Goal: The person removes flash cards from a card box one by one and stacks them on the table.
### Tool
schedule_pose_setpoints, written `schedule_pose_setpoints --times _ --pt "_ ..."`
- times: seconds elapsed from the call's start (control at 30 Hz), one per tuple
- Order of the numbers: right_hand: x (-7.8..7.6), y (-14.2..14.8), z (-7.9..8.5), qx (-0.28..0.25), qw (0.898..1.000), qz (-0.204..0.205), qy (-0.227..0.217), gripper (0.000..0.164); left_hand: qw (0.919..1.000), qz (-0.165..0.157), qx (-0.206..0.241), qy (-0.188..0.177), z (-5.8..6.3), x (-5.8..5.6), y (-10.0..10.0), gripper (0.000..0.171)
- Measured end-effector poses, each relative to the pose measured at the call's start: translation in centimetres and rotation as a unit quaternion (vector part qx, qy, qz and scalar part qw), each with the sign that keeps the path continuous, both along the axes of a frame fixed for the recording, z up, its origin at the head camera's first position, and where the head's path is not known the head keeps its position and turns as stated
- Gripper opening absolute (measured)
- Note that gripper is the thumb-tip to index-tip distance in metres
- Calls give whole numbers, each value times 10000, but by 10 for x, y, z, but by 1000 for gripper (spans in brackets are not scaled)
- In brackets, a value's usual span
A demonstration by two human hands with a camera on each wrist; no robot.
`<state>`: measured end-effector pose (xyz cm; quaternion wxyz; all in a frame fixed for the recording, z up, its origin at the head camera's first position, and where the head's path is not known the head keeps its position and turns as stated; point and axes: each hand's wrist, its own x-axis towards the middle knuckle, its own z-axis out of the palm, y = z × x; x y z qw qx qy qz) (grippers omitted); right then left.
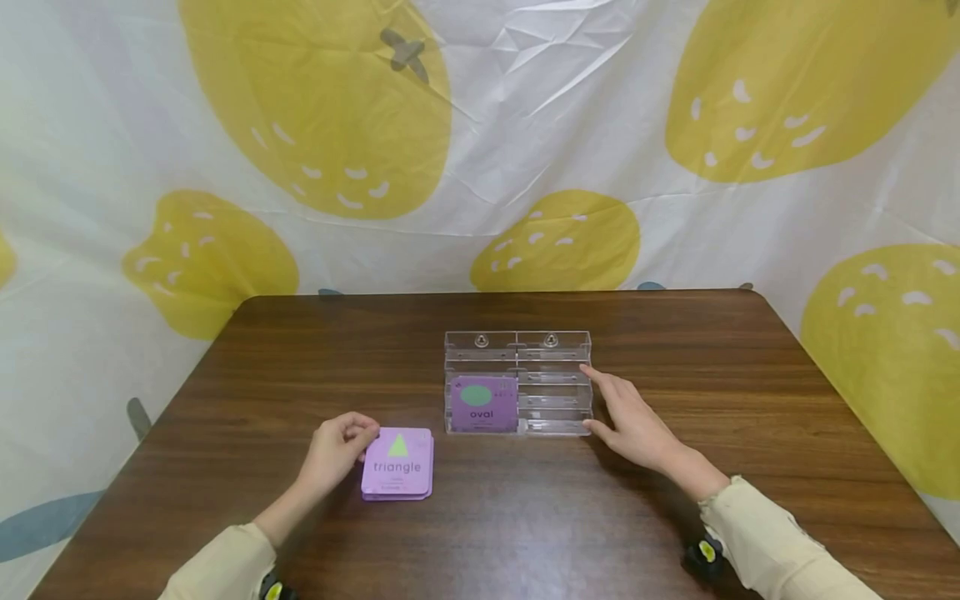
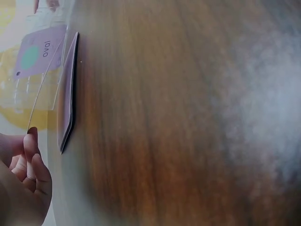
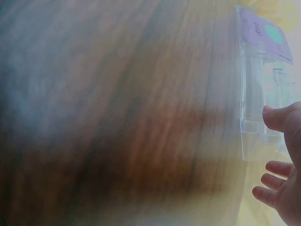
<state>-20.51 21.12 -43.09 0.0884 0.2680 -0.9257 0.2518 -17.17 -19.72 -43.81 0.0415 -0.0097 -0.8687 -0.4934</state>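
The left hand [image 1: 337, 448] pinched the triangle card [image 1: 397, 479] by its edge, tilted just above the card pile [image 2: 70, 94], at eight o'clock from the clear rack [image 1: 555, 390] on the brown table [image 1: 675, 333]. The oval card [image 1: 483, 404] stood in the rack, toward eight o'clock. The right hand [image 1: 633, 421] was spread wide, fingertips [image 1: 587, 370] at the rack's three o'clock edge.

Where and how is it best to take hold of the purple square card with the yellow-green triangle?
Probably pinch its left edge, coming from the left, as the left hand does. The purple square card is thin and flat, and the left wrist view shows that edge raised above the pile of purple cards, so there is room under it.
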Motion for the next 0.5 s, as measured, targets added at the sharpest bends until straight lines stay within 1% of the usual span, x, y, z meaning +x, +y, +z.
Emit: schedule_pose_setpoints --times 0.2,0.43,0.5 --pt "-1 0 -1 -5 10000 3 62 77 9999 -43 -80 -51 -3 -1 0 9" --pt "-1 0 -1 -1 9999 17 99 77 9995 -36 -180 -260 -3 -1 -2 9" --pt "-1 0 -1 -7 9999 11 100 76 9994 -45 -228 -252 -4 -1 -2 9"
